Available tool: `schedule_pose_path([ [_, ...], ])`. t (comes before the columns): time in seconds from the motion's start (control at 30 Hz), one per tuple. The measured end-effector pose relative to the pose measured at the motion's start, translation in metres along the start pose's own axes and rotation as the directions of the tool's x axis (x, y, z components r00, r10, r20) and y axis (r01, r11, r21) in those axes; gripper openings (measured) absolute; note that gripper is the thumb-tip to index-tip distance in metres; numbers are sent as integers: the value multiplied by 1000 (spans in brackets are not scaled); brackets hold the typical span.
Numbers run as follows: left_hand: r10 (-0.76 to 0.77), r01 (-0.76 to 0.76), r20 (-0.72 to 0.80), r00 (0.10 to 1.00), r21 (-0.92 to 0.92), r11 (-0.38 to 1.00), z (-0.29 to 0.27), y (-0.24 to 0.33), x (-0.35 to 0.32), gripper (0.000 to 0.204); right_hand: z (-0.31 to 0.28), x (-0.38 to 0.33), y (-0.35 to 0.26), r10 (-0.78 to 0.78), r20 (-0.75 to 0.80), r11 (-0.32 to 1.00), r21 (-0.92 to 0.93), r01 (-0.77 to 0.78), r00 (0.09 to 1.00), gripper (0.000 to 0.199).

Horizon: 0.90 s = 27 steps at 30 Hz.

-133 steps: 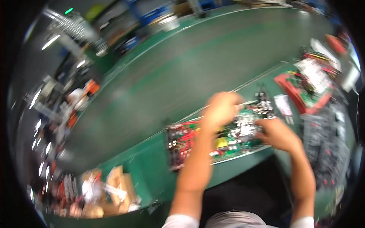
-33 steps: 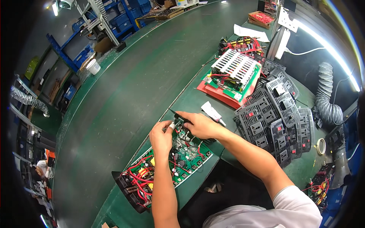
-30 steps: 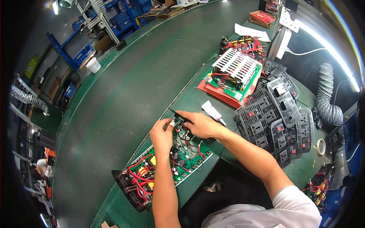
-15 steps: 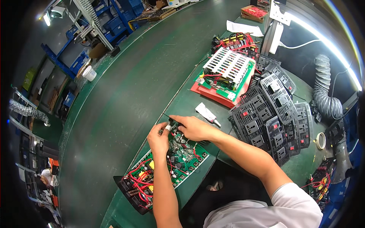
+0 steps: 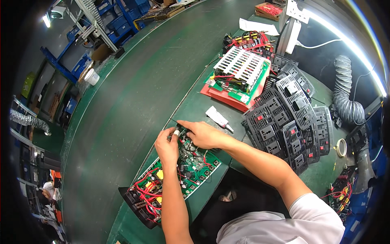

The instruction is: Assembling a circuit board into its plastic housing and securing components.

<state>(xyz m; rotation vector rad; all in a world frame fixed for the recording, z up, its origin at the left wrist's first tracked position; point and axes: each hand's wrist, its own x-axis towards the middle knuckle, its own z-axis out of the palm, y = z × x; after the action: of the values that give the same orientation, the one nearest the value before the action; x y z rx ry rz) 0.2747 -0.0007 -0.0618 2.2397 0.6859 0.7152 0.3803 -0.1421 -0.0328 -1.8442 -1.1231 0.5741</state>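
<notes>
Across the near edge of the bench lies a long green circuit board [image 5: 197, 179], set at a slant. Red wires [image 5: 148, 195] and yellow-wrapped parts crowd its lower left end, beside a black end panel [image 5: 136, 208]. Both my hands work close together at the board's far end. My left hand [image 5: 167, 147] is closed there, with a small whitish piece at its fingertips that I cannot make out. From the right, my right hand [image 5: 205, 135] pinches at a small dark part of that end, its index finger reaching along the top. The fingers hide the exact contact.
A white glue tube [image 5: 218, 118] lies just beyond my right hand. Farther right are a red block carrying a board with a white slotted cover [image 5: 239, 65], and a pile of black socket panels [image 5: 284, 122]. A tape roll [image 5: 341, 148] stands near the right edge.
The whole view has shifted slightly, so everything sits a little farther left and up. Both hands stay at the same end of the board, with only small finger movement.
</notes>
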Motion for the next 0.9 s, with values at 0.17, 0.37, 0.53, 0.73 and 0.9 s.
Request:
schedule_pose_path([
  [0.17, -113, 113, 9, 994, 8, 994, -2, -1, 2, 16, 3, 1, -1, -1, -15, 1000, 4, 1, 1000, 55],
  [0.37, 68, -66, -64, 996, 32, 997, -6, -24, 7, 18, 20, 3, -12, 24, -26, 998, -49, -25, 999, 55],
  [0.53, 58, -60, 78, 995, 25, 998, -5, 12, 4, 39, -6, 1, 16, -29, -57, 998, -54, 26, 998, 58],
  [0.73, 86, -30, 260, 962, -213, 977, -49, -2, 1, 47, 11, 6, 5, -197, -225, 980, -73, 185, 954, 44],
  [0.9, -17, 141, 314, 949, -375, 916, -52, 51, -4, 51, -2, -7, -13, -172, -216, 982, -121, 148, 961, 41],
])
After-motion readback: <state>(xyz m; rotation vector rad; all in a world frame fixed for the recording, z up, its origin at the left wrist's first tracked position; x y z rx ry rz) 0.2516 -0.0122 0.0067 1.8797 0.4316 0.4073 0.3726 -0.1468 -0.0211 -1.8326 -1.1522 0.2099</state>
